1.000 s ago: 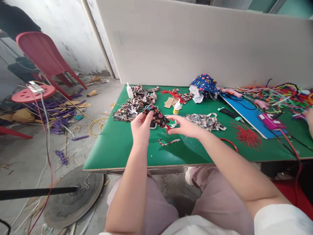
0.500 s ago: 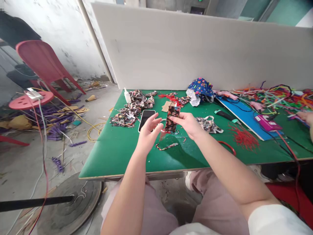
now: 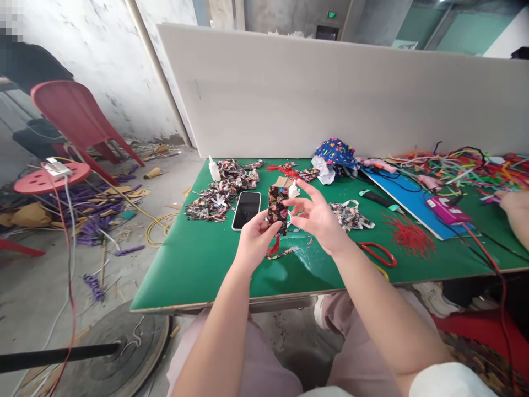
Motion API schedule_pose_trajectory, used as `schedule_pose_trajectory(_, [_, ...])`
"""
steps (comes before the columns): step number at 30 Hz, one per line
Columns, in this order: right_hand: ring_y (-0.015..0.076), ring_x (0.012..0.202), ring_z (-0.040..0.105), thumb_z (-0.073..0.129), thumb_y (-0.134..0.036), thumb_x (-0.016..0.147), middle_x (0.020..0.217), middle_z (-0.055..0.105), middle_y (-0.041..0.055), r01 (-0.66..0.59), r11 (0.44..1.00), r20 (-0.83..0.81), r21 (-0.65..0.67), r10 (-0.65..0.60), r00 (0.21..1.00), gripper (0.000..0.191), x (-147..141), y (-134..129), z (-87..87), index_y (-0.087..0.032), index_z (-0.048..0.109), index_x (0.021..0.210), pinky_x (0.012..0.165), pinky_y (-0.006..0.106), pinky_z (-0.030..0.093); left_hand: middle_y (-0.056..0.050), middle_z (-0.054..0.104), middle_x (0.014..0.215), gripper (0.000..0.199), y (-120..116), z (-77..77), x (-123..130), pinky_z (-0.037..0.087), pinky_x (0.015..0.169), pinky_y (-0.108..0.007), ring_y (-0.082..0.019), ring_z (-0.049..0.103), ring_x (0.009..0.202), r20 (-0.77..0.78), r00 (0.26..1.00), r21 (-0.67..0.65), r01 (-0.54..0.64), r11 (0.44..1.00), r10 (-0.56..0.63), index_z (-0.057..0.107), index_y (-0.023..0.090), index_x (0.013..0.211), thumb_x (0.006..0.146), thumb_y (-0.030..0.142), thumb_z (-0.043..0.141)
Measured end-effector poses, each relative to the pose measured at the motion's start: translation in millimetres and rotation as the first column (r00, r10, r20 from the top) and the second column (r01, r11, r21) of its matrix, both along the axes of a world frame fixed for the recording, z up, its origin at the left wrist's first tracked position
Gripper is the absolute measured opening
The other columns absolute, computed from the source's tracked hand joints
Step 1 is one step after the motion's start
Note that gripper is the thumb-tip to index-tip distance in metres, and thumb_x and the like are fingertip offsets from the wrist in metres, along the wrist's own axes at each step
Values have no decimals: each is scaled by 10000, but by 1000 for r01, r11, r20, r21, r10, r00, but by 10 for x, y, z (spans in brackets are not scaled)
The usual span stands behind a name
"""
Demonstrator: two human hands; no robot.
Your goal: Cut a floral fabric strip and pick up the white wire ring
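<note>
My left hand pinches the lower left edge of a small dark floral fabric piece, held upright above the table. Red threads show beneath that piece. Close by its right edge, my right hand has its fingers spread; whether a fingertip touches the cloth I cannot tell. A white bottle with a red tip stands behind my right fingers. Under my hands, a thin floral scrap lies on the green table. A phone rests left of the fabric piece.
Floral cloth scraps and a white bottle are at the left. Red-handled scissors, red threads, a box cutter, a blue board and a purple device lie right. Another person's hand works at the far right.
My left hand has moved onto the fabric piece and grips it. My right hand has let go and its fingers have spread. The piece has shifted slightly left.
</note>
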State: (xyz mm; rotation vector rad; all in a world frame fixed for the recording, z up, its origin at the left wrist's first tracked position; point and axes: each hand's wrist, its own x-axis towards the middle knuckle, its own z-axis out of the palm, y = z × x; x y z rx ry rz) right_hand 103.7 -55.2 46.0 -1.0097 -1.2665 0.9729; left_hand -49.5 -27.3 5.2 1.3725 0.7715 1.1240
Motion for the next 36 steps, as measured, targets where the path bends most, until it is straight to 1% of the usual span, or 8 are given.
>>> schedule_pose_trajectory(6, [110,682,512,658,-251,687,878,582,-7,-75,997,189,-20,78,979,663,2,-34,22,-341,363,1274,633,274,458,-10,660,763,401,-7,-57,16,471,606,-208,-126,599,674,-92,996,-12,-4,1000,3,566,149,1099,738,316,619])
schedule_pose_trajectory(10, [89,597,485,610,-273,731,811,571,-12,3,1000,173,-5,-2,985,535,16,-31,9,-302,410,1227,563,248,448,-19,662,820,360,11,-78,12,461,579,-192,-123,600,689,-106,994,13,-20,1000,21,575,153,1058,743,324,607])
schedule_pose_trajectory(14, [60,499,443,590,-230,734,873,590,-11,-122,990,269,-73,138,953,613,-16,-89,-4,-328,333,1281,483,227,424,-14,658,793,309,12,-91,6,467,612,-204,-128,601,694,-173,985,78,3,997,11,587,148,1005,745,315,600])
schedule_pose_trajectory(18, [82,545,472,556,-252,770,949,585,7,72,992,421,104,-109,900,579,-41,-186,61,-345,331,1295,525,252,455,-5,649,770,275,5,-104,0,440,559,-191,-117,584,644,-246,969,103,-9,995,34,586,159,990,770,322,568])
schedule_pose_trajectory(25, [230,1053,491,574,-302,776,1150,569,54,137,927,705,348,-356,613,479,125,-150,55,-285,452,1239,879,399,418,14,638,741,200,-24,-154,6,407,575,-203,-120,551,639,-508,856,248,42,968,93,603,218,958,822,317,494])
schedule_pose_trajectory(31, [156,710,578,531,-340,810,784,654,5,55,994,841,98,-112,530,147,438,-103,43,-238,637,821,631,274,434,3,663,850,280,-56,-134,42,447,649,-244,-152,592,721,-612,791,189,136,973,8,584,275,1067,795,309,528])
schedule_pose_trajectory(35, [175,699,566,527,-386,802,738,641,41,271,895,838,354,-433,333,213,751,-68,269,-217,650,761,630,285,402,-13,648,1006,472,-19,-75,-18,465,700,-282,-186,608,857,-538,840,171,29,985,69,469,308,1227,769,364,570])
schedule_pose_trajectory(36, [172,673,561,527,-394,798,718,636,40,252,905,860,343,-410,303,221,829,-49,328,-220,652,742,608,282,394,-17,649,1003,474,1,-64,-40,466,699,-282,-187,607,873,-507,856,173,-17,985,104,462,300,1233,776,376,560])
